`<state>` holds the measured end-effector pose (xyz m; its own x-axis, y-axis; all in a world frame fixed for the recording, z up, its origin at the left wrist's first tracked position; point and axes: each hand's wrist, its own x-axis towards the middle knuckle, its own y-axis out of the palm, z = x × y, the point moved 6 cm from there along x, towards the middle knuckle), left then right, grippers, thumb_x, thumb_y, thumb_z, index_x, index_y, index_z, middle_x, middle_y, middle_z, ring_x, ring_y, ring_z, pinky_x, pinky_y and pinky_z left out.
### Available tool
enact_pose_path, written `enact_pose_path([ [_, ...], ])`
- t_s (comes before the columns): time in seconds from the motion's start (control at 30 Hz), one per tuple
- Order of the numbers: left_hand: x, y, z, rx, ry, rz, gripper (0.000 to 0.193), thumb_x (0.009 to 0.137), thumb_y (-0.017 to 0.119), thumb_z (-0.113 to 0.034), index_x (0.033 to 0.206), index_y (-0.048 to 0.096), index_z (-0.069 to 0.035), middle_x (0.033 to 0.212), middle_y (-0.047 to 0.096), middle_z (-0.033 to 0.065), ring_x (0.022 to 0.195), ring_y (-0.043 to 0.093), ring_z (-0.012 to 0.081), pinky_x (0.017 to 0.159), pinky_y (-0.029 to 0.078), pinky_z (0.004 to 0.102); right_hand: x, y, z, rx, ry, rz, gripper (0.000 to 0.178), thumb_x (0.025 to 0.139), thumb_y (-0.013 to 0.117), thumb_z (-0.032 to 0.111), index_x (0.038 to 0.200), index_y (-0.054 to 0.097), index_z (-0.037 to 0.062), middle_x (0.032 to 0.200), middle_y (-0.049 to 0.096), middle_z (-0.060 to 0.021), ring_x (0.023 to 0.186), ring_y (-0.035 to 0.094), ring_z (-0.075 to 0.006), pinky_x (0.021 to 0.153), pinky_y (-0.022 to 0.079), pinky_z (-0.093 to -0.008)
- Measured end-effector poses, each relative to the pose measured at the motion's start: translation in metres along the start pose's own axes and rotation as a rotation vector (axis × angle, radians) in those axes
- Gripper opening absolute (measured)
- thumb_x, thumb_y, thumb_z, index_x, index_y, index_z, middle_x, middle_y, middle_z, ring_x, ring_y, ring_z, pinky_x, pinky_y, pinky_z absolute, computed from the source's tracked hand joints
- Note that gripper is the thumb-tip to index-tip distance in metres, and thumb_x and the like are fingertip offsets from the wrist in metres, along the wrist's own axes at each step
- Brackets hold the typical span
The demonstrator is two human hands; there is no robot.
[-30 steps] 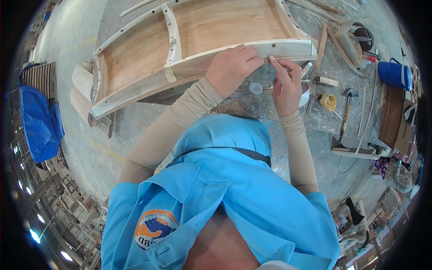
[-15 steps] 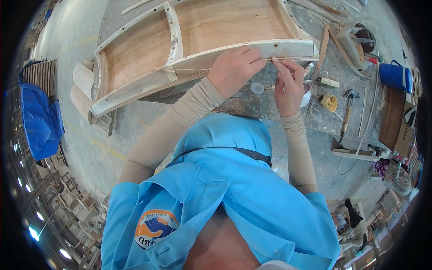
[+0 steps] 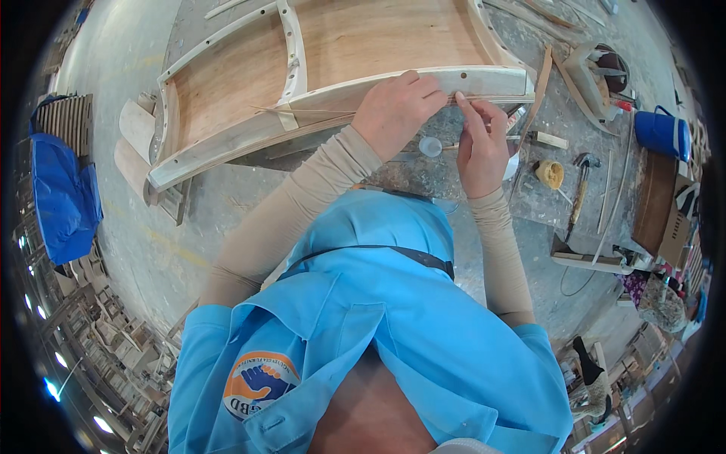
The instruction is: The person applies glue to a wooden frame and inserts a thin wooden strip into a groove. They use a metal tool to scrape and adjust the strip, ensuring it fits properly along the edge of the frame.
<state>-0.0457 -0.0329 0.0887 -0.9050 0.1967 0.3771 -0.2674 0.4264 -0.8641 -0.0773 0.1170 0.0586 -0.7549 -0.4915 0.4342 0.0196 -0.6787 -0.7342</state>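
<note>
A curved wooden frame with a plywood panel lies across the far side in front of me. Along its near edge runs a thin wooden strip, its free left end standing off the frame. My left hand is closed on the strip, fingers curled against the frame's near rail. Just right of it, my right hand is closed too, index finger and thumb pinching at the same edge. What lies between those right fingertips is too small to make out, though it lines up with the strip.
On the worn bench lie a hammer, an open tub of yellowish paste and a small clear cup. A blue jug stands at the right. Loose wood strips lie beyond; a blue bag is far left.
The strip's free left end has shifted left and up, farther over the frame. Both hands keep nearly the same place and grip. The whole view has shifted slightly.
</note>
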Motion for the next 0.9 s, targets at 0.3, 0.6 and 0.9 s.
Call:
enact_pose_path([
  [0.3, -0.0041, -0.0026, -0.0018, -0.002, 0.013, -0.020, 0.019, 0.080, 0.062, -0.011, 0.099, 0.068, -0.010, 0.091, 0.058, 0.0037, 0.089, 0.060, 0.0227, 0.075, 0.053, 0.0341, -0.0070, 0.0016, -0.0054, 0.095, 0.069, 0.008, 0.063, 0.076, 0.061, -0.016, 0.130, 0.068, 0.0171, 0.119, 0.058, -0.0099, 0.095, 0.063, -0.0261, 0.079, 0.055, -0.0354],
  [0.6, -0.0030, -0.0004, 0.0017, -0.030, -0.056, -0.029, 0.018, 0.078, 0.067, -0.008, 0.096, 0.069, -0.012, 0.086, 0.054, 0.0053, 0.086, 0.059, 0.0239, 0.073, 0.052, 0.0362, -0.0047, 0.0002, -0.0029, 0.061, 0.043, 0.002, 0.060, 0.078, 0.063, -0.013, 0.129, 0.068, 0.0167, 0.118, 0.058, -0.0090, 0.092, 0.063, -0.0257, 0.077, 0.054, -0.0359],
  [0.9, -0.0025, 0.0002, 0.0032, -0.101, -0.117, -0.062, 0.021, 0.077, 0.071, -0.002, 0.096, 0.070, -0.010, 0.085, 0.054, 0.0063, 0.085, 0.059, 0.0271, 0.072, 0.051, 0.0381, -0.0019, -0.0018, -0.0007, 0.047, 0.029, 0.003, 0.059, 0.076, 0.064, -0.013, 0.128, 0.068, 0.0161, 0.116, 0.059, -0.0091, 0.092, 0.063, -0.0260, 0.077, 0.054, -0.0363],
])
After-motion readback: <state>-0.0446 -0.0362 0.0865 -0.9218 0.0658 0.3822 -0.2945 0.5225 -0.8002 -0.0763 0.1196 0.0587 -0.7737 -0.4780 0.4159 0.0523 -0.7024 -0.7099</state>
